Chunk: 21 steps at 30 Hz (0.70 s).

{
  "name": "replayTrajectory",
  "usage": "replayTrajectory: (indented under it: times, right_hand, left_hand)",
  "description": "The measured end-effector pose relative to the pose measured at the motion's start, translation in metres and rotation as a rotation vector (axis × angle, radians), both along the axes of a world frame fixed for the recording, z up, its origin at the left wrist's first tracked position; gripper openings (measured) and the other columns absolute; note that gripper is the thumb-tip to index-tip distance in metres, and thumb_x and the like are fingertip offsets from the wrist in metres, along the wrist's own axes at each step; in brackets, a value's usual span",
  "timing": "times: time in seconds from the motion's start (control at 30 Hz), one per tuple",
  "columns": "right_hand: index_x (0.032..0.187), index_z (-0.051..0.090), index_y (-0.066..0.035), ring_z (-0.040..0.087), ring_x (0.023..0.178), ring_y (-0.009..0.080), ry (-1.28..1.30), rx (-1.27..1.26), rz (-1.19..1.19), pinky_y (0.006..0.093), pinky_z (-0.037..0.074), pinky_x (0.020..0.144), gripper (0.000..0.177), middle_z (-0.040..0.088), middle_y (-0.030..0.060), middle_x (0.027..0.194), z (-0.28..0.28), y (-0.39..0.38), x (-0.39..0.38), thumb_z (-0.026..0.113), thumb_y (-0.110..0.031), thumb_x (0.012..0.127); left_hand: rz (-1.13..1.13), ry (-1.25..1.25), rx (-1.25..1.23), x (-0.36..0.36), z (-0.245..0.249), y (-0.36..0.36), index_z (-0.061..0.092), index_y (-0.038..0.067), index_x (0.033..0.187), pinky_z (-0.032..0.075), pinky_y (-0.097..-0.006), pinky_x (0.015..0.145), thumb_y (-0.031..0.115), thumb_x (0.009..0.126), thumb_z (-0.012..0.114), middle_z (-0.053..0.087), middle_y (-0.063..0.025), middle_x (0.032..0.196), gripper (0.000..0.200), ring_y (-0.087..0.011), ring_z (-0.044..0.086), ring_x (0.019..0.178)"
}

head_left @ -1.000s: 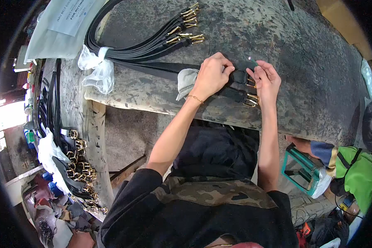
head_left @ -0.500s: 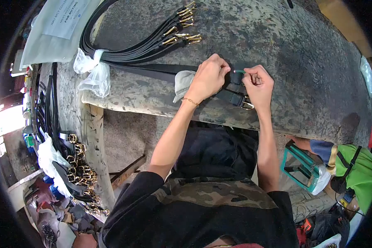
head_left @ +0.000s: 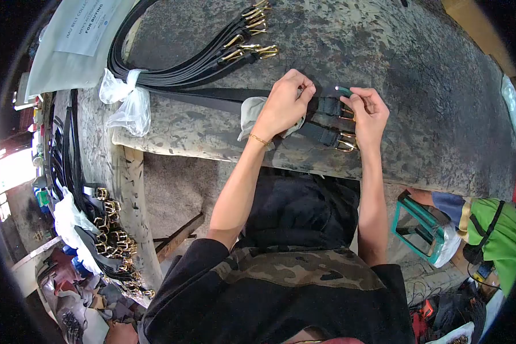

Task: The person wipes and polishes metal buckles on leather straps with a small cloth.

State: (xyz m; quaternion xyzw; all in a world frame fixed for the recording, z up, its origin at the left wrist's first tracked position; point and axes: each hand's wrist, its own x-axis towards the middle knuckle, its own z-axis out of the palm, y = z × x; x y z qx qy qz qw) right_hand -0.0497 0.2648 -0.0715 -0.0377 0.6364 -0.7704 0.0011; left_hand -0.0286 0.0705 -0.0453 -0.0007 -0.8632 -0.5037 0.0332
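My left hand is closed in a pinch above the black belts; whatever its fingers hold is hidden. A grey cloth lies under it, showing on both sides of the hand. My right hand pinches a slim green stick with a pale tip, which points left toward my left hand. Just below that stick is the buckle end of one black belt, its gold buckle partly behind my right fingers. A second belt end with a gold buckle lies nearer the table edge.
A bundle of black belts with gold buckles, tied with clear plastic, lies at the upper left beside a printed bag. More buckled belts hang at the left. A person in green is at the right near a teal frame.
My right hand has moved right and slightly up with the green stick, uncovering more of the upper belt's buckle end. My left hand has shifted slightly left and up, still pinched.
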Motion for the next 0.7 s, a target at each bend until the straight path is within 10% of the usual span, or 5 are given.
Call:
replayTrajectory:
  times: [0.47, 0.7]
  right_hand:
    - [0.097, 0.064, 0.005, 0.061, 0.083, 0.0097, -0.009, -0.023, 0.012, 0.0335, 0.061, 0.084, 0.008, 0.060, 0.0037, 0.089, -0.001, 0.001, 0.000, 0.056, 0.003, 0.095]
    - [0.096, 0.064, 0.005, 0.061, 0.083, 0.0096, -0.016, -0.029, 0.015, 0.0330, 0.061, 0.084, 0.008, 0.060, 0.0035, 0.089, -0.001, 0.001, -0.001, 0.056, 0.002, 0.096]
  left_hand:
    - [-0.093, -0.018, 0.173, -0.001, -0.002, -0.002, 0.068, 0.000, 0.099, 0.047, -0.0322, 0.091, 0.014, 0.087, 0.069, 0.069, -0.0064, 0.101, 0.018, -0.0192, 0.063, 0.098]
    - [-0.012, -0.065, -0.095, -0.004, 0.006, 0.013, 0.075, 0.002, 0.088, 0.049, -0.0380, 0.085, 0.015, 0.080, 0.072, 0.067, -0.0139, 0.096, 0.016, -0.0318, 0.065, 0.094]
